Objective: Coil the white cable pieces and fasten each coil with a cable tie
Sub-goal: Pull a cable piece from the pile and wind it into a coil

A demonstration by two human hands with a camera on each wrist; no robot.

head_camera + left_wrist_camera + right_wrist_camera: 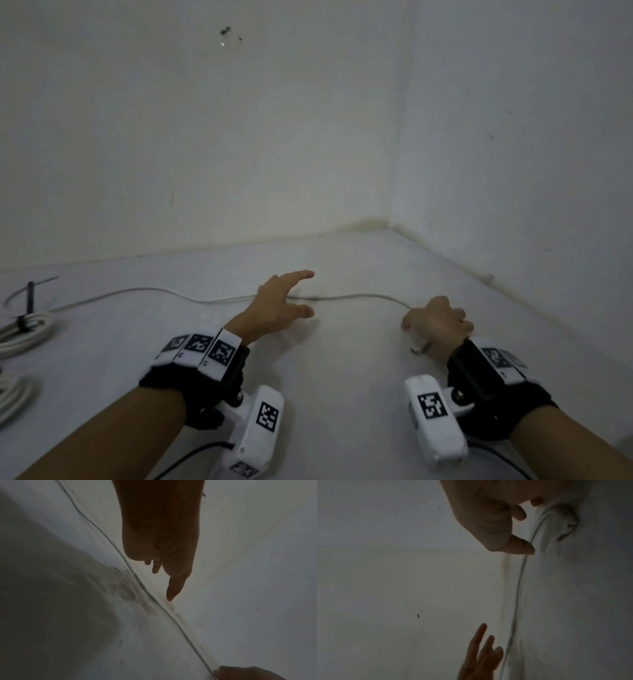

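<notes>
On the table (342, 359) my cable (144, 291) runs left to right before the wall (239, 137); two coils (24, 332) lie far left, a cable tie (30, 298) behind them.

A pale floor (342, 359) is seen meeting two whitish walls at a corner (388, 224), where a dark, dirty seam is visible along the base. The wall ahead (205, 137) is marked by a small dark blotch high up (226, 31) and a faint scuff lower down (172, 198). A few small specks are scattered on the side wall (513, 137).
</notes>
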